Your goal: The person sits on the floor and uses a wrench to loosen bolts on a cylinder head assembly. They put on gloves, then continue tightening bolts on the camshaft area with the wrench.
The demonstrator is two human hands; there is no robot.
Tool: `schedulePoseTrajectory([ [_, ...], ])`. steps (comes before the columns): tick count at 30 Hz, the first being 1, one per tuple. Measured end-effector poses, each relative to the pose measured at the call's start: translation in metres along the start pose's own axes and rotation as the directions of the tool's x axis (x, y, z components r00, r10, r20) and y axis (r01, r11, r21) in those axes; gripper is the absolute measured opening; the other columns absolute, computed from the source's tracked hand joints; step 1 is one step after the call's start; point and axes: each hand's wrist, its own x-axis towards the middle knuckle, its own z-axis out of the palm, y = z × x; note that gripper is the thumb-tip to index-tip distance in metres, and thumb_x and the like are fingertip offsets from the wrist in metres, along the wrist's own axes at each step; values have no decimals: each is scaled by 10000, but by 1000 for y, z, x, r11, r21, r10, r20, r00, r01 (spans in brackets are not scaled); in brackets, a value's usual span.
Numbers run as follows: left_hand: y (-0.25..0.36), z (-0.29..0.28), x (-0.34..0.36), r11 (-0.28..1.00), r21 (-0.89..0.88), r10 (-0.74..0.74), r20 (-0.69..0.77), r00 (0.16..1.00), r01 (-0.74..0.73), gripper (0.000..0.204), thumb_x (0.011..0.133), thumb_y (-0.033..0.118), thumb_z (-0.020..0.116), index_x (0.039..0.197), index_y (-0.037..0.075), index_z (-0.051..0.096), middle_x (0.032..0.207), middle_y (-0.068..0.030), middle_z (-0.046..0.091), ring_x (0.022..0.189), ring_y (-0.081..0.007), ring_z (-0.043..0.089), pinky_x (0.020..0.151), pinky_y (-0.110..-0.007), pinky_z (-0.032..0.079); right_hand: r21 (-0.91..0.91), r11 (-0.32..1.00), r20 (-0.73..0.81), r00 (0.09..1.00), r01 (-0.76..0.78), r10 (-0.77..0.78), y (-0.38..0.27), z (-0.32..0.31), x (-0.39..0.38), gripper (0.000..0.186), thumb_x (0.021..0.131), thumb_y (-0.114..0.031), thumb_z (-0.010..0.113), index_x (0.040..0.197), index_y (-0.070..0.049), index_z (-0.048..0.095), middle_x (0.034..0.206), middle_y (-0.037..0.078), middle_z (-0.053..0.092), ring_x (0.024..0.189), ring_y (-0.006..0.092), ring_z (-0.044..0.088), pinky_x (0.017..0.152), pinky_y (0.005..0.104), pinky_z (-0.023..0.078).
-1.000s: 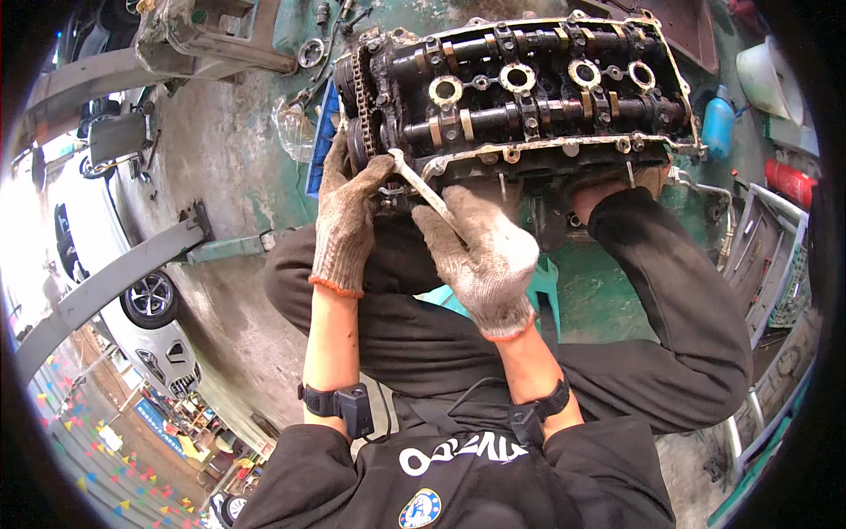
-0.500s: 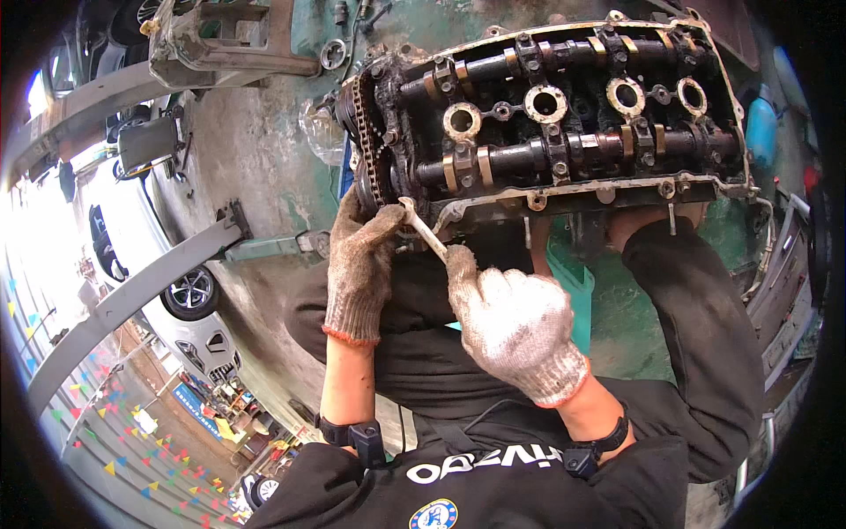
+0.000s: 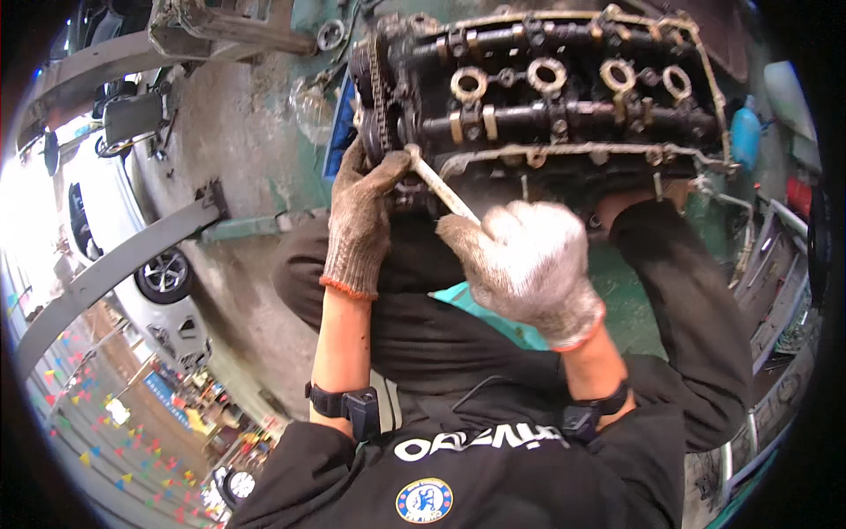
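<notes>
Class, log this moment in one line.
left hand: at left end of engine | right hand: holding wrench | wrench: slanted, head beside left hand

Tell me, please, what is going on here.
A person is working on an engine cylinder head. The gloved right hand grips a wrench, its tip at the near side by the timing chain. The gloved left hand is at that same end, close beside the wrench's tip. What the tip sits on is unclear.

A head-worn fisheye looks down at the cylinder head.
</notes>
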Motion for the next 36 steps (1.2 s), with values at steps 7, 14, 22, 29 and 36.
schedulePoseTrajectory([
  [7,4,18,-8,581,626,680,-22,733,-520,735,772,-3,741,1467,47,508,1431,-174,537,1316,-306,516,1140,-410,400,790,515,-385,384,-333,839,-42,48,7,203,906,-21,753,1099,26,714,1018,117,750,888,180,714,801,308,584],
  [14,35,48,42,-29,423,670,680,297,-906,286,959,184,678,1210,48,705,1259,-154,682,1273,-348,588,1083,-440,460,985,11,-17,36,171,999,-49,58,16,315,1020,-313,630,1033,-4,686,932,97,715,784,189,682,723,351,579],
  [22,18,63,44,-175,526,461,791,403,-832,320,1018,301,574,1168,59,720,1187,-144,714,1112,-329,674,971,-405,521,903,-252,339,-215,348,916,-41,53,17,499,1004,-498,557,851,-24,589,733,102,617,488,221,581,503,309,499],
  [29,15,63,49,-122,544,506,753,420,-830,304,1011,286,590,1156,54,722,1147,-149,726,1074,-326,691,937,-402,541,800,-331,375,13,501,927,-6,25,20,431,985,-496,589,778,-120,565,661,14,493,514,178,412,547,325,396],
  [36,9,70,52,-29,508,578,711,400,-861,255,987,188,593,1109,-8,700,1072,-184,724,1007,-354,707,893,-414,568,953,-47,-180,685,299,706,57,-60,-9,601,1041,-486,437,1426,-25,440,1295,194,557,1220,222,600,1064,371,506],
])
